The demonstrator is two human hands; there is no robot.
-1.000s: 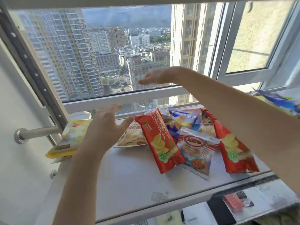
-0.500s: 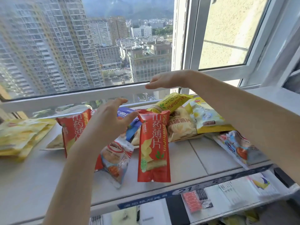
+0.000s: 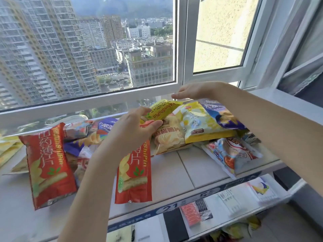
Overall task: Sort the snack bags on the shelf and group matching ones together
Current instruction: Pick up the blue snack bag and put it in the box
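Moved: left hand (image 3: 131, 131) to yellow bag (image 3: 164, 110), grasp unclear
Right hand (image 3: 197, 90): fingers (image 3: 178, 96) released
Shelf (image 3: 167, 172): white, beneath window (image 3: 87, 49)

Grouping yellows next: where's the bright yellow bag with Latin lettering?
Head view, back centre of the shelf: the bright yellow bag lies on a beige bag, between the left hand and right hand.

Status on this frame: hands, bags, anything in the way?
Left hand curled at the yellow bag and middle red bag; grip unclear. Right hand open, over the yellow bag. Bags unsorted, overlapping; second red bag lies apart at left.
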